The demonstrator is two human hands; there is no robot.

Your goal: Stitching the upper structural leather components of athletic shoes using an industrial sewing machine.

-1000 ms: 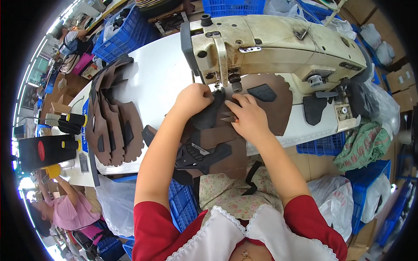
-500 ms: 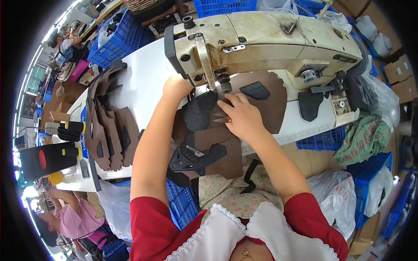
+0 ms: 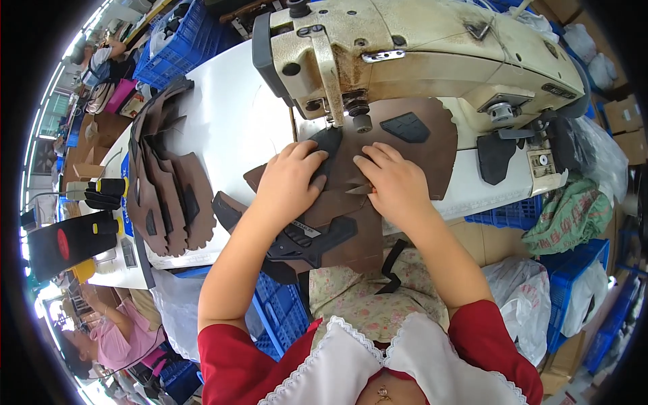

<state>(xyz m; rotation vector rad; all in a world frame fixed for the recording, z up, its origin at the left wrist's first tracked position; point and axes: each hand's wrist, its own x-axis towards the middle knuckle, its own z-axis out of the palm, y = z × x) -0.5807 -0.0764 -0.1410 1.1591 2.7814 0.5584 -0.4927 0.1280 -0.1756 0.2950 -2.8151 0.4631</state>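
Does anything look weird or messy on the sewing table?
I see no spill. The cream sewing machine has brown, grubby stains on its head, so it looks worn. Pointed metal blades poke out from the right hand.

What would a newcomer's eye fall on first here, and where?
The big cream sewing machine dominates the top. Below its needle end, the left hand and right hand rest on brown and black material. At left, a layered stack of brown pieces lies on the white table.
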